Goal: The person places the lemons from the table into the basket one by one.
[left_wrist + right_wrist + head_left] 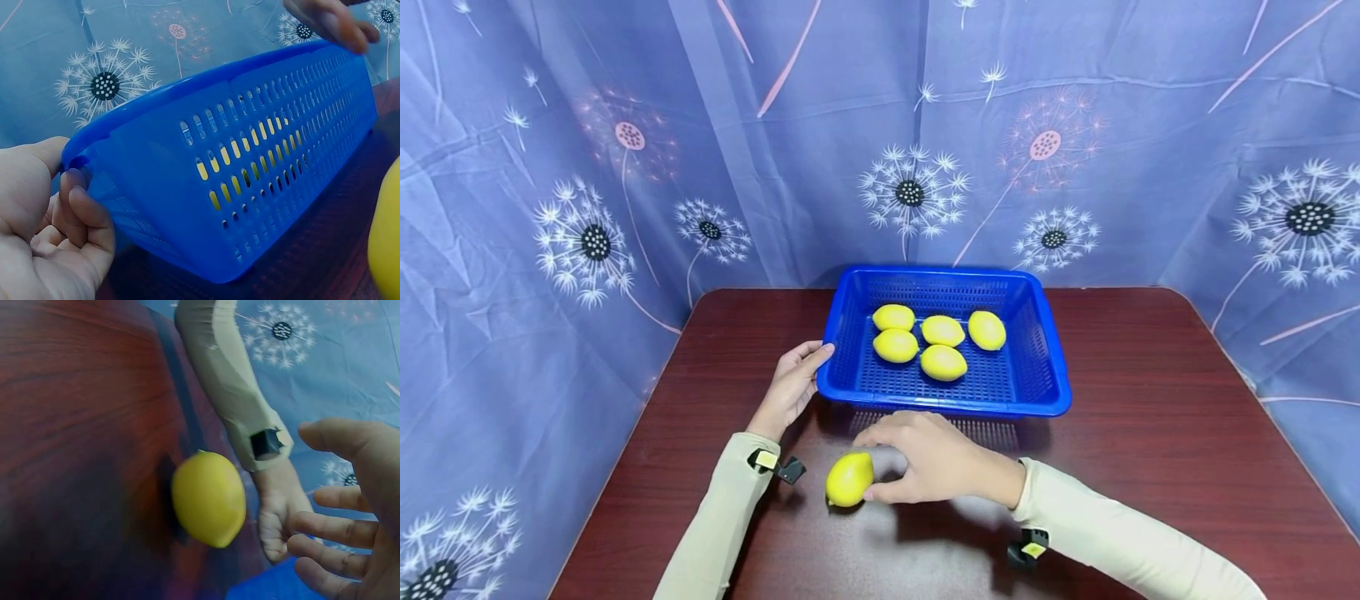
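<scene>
My left hand point(793, 385) grips the left rim of a blue plastic basket point(1056, 367); the left wrist view has the thumb over the rim and the fingers curled beneath it. Several yellow lemons point(943, 363) lie inside the basket. In front of it, a single lemon point(850, 479) rests on the table, and the right wrist view has this lemon point(209, 499) apart from my hand. My right hand point(928, 458) reaches in from the right, thumb and fingers spread around a gap beside that lemon, holding nothing.
The dark red wooden table point(1150, 400) carries the basket near its back edge. Behind and at the sides hangs a blue curtain point(820, 167) with a dandelion print. Black wrist straps point(1030, 547) sit over both light sleeves.
</scene>
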`<state>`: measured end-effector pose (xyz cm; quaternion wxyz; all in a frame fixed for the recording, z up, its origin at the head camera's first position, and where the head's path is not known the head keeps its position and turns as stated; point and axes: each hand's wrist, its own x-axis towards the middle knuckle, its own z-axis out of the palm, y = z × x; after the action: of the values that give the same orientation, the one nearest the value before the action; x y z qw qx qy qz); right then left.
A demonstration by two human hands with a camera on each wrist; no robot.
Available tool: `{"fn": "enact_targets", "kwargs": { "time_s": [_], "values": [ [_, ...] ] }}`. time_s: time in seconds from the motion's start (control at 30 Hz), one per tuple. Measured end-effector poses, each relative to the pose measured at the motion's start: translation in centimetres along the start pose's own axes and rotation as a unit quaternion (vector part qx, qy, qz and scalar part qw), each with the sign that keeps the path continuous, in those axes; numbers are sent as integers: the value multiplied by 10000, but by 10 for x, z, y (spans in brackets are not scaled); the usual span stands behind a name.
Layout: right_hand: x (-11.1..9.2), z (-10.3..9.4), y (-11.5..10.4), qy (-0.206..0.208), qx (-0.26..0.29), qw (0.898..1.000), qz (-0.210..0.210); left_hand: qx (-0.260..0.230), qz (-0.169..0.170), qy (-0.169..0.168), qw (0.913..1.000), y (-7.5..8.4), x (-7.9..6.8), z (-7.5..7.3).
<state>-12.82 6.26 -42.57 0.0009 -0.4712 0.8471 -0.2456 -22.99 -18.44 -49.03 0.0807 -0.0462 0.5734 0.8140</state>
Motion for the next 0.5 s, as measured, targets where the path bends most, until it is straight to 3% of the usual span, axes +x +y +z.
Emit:
{"fn": "enact_targets", "kwargs": {
  "time_s": [0.2, 0.5],
  "values": [
    [3, 16, 2, -78, -193, 9998, -70, -7, -13, 28, 10000, 0, 0, 0],
    [9, 32, 7, -362, -766, 9954, 440, 86, 1, 58, 9999, 1, -2, 0]
  ]
}}
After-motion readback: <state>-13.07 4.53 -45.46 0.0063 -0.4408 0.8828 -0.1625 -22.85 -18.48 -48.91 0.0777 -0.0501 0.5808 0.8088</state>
